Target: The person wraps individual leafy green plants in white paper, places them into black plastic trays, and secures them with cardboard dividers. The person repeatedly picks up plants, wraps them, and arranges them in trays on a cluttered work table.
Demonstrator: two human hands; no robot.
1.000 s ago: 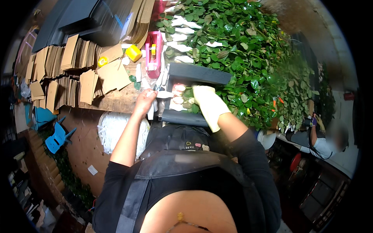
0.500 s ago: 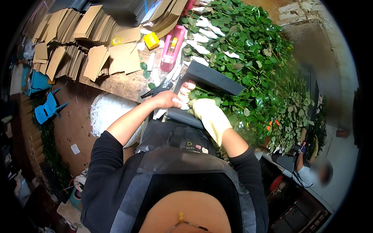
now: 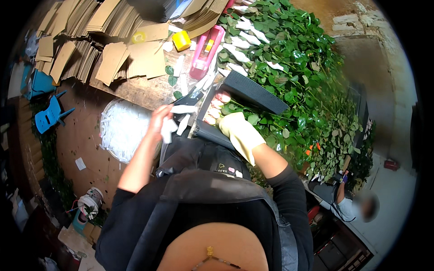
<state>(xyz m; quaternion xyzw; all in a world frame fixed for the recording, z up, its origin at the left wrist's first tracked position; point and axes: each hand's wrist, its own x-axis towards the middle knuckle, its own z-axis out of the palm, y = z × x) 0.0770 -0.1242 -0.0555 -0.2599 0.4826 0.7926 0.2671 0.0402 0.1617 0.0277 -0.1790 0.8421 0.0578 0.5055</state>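
Note:
My left hand, blurred, grips crumpled white wrappers left of a dark ridged holder. My right hand, in a cream glove, is closed on the stem ends beneath pale pink rose heads inside that holder; its fingertips are partly hidden. Leafy stems trail from the blooms to the right. A black-handled tool and loose white strips lie at the holder's left. A pink tape dispenser stands just beyond them.
Cardboard stacks and yellow tape cover the wooden table. Wrapped roses pile up at right. Below left are a bin of white scraps and a blue chair. A co-worker works at far right.
My left hand dipped to the rose heads, then pulled back leftward with white wrapping. My right gloved hand stayed at the holder. The view has shifted, moving the table up in the picture.

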